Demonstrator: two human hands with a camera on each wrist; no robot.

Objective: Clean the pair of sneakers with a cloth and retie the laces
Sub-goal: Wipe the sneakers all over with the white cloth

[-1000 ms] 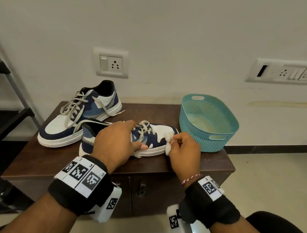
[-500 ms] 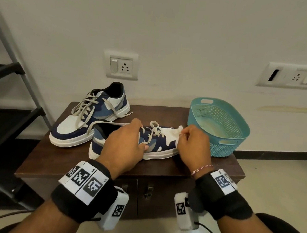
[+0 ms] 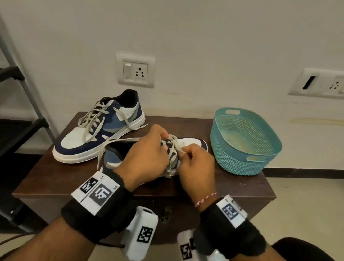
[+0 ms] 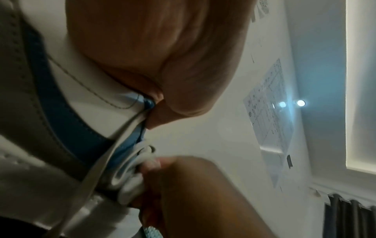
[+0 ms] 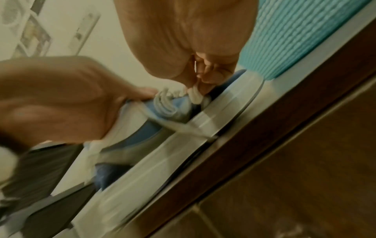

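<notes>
Nearest, both hands work over the near sneaker (image 3: 188, 143), which lies on the brown bench (image 3: 51, 176) with its toe toward 2 o'clock. The left hand (image 3: 146, 155) curls over the tongue and pinches a lace (image 4: 130, 128); the right hand (image 3: 195, 165) pinches the laces (image 3: 173, 148) at mid-shoe, as the right wrist view confirms. No cloth shows, so the step in hand looks like tightening or retying this shoe's laces. The next move likely calls for drawing both loose ends even, crossing them and forming a bow without pulling the shoe off the bench. At 11 o'clock sits the far sneaker (image 3: 99, 134), its laces loose. At 2 o'clock stands a teal basket (image 3: 243, 154).
</notes>
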